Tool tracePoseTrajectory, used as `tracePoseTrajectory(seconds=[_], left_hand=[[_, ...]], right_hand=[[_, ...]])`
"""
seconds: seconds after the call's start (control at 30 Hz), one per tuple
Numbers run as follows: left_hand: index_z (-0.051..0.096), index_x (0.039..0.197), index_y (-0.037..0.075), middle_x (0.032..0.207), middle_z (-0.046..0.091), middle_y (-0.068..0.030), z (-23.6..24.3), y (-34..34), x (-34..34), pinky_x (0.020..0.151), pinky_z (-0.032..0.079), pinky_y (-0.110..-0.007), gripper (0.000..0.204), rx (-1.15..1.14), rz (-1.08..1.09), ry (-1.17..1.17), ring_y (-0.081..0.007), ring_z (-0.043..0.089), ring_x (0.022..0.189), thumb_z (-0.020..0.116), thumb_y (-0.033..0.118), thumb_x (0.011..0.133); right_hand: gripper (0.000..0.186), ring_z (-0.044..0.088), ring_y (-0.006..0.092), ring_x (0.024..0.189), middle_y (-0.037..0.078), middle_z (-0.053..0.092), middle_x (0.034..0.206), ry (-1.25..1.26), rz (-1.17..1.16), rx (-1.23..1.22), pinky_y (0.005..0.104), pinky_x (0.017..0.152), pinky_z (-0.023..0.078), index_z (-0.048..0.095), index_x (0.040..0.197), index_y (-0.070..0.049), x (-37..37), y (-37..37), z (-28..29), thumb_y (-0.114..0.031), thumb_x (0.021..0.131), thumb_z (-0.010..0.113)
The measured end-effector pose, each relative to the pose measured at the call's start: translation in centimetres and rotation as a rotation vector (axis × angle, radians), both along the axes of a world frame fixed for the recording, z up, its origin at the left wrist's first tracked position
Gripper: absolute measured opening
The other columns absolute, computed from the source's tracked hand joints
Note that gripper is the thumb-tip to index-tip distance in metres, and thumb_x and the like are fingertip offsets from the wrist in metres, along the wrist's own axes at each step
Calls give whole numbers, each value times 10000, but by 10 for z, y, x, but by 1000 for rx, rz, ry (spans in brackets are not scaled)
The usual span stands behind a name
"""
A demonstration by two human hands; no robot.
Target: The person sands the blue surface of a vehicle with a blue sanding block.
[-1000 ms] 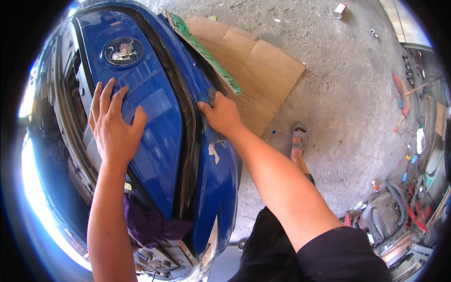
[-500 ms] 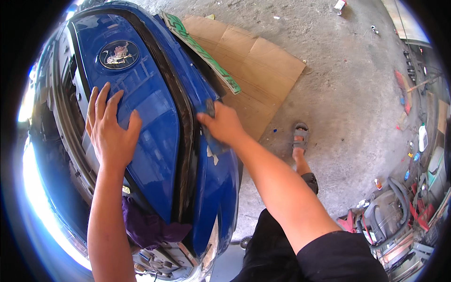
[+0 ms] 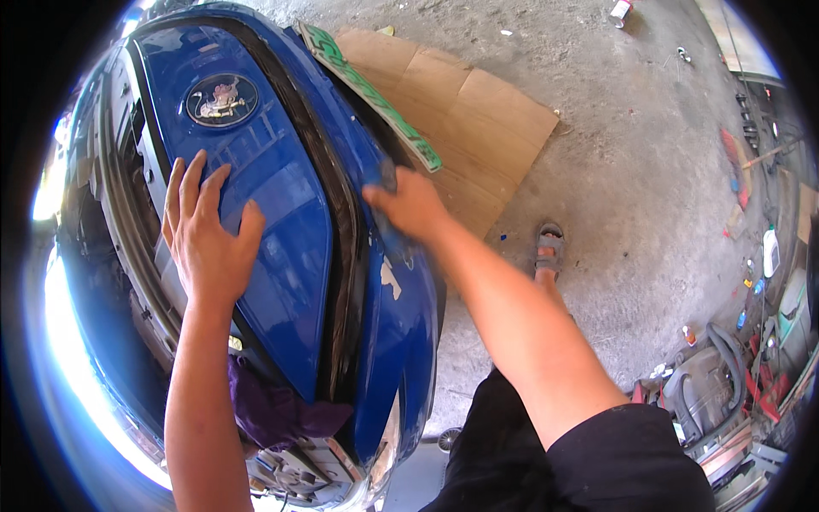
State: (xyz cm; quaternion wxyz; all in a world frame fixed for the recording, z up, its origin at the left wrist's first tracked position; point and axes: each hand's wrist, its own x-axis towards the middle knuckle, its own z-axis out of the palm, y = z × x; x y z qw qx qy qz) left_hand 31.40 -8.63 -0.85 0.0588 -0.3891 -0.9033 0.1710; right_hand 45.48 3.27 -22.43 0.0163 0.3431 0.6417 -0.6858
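Observation:
A blue car front panel (image 3: 286, 213) with a round emblem (image 3: 222, 101) lies below me. Fingers spread, my left hand (image 3: 209, 226) rests on or just over this panel, holding nothing. My right hand (image 3: 414, 205) is closed round a flat, dark grey-blue pad (image 3: 388, 175), smeared by motion, and presses it to the blue bumper (image 3: 401, 320). Just nearer than that hand, a pale patch of bare or chipped paint (image 3: 390, 279) shows on the bumper. A dark trim strip (image 3: 343, 282) runs between the panel and the bumper.
A green-and-white licence plate (image 3: 367, 94) juts from the bumper over flattened cardboard (image 3: 478, 128). A purple cloth (image 3: 281, 410) hangs by the headlight opening. My sandalled foot (image 3: 549, 243) stands on the concrete floor. Tools, bottles and a machine (image 3: 704, 384) crowd the right side.
My right hand has slid the pad a little away from me along the bumper, baring more of the pale patch. My left hand keeps its place on the panel. The view has shifted slightly.

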Motion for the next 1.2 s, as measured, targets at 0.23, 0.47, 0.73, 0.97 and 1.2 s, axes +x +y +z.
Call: tracePoseTrajectory(seconds=[0.23, 0.47, 0.73, 0.97, 1.2], left_hand=[[602, 1265, 130, 1483, 427, -68, 2, 3, 2, 1163, 200, -497, 504, -2, 4, 2, -279, 276, 1441, 600, 306, 793], [600, 1267, 134, 1480, 430, -68, 2, 3, 2, 1164, 197, -501, 507, -22, 3, 6, -278, 277, 1441, 599, 297, 787], [606, 1261, 134, 1478, 433, -67, 6, -2, 0, 1162, 200, -500, 507, -27, 8, 14, -276, 281, 1440, 603, 289, 778], [628, 1223, 112, 1459, 445, -87, -4, 4, 4, 1158, 210, -498, 492, 31, -14, -19, -289, 276, 1436, 606, 301, 769], [630, 1218, 112, 1450, 456, -91, 1, 5, 2, 1160, 212, -490, 491, 46, -29, -4, -289, 282, 1433, 610, 302, 766]], right_hand=[[432, 654, 400, 908, 246, 671, 907, 12, 56, -56, 439, 785, 501, 627, 857, 11, -13, 18, -2, -401, 793, 739], [421, 658, 369, 833, 227, 662, 833, 70, 121, -84, 441, 753, 505, 615, 814, -8, 18, 0, -9, -407, 783, 744], [454, 650, 400, 926, 253, 669, 895, 48, 54, -22, 448, 800, 501, 634, 893, 19, 22, -21, 8, -414, 798, 733], [364, 651, 396, 912, 215, 678, 940, -104, 108, 91, 434, 784, 505, 649, 965, -24, 5, -3, 5, -355, 829, 719], [383, 644, 415, 902, 241, 669, 892, -94, 47, 150, 461, 781, 502, 646, 959, -20, -6, -4, 10, -371, 825, 718]])
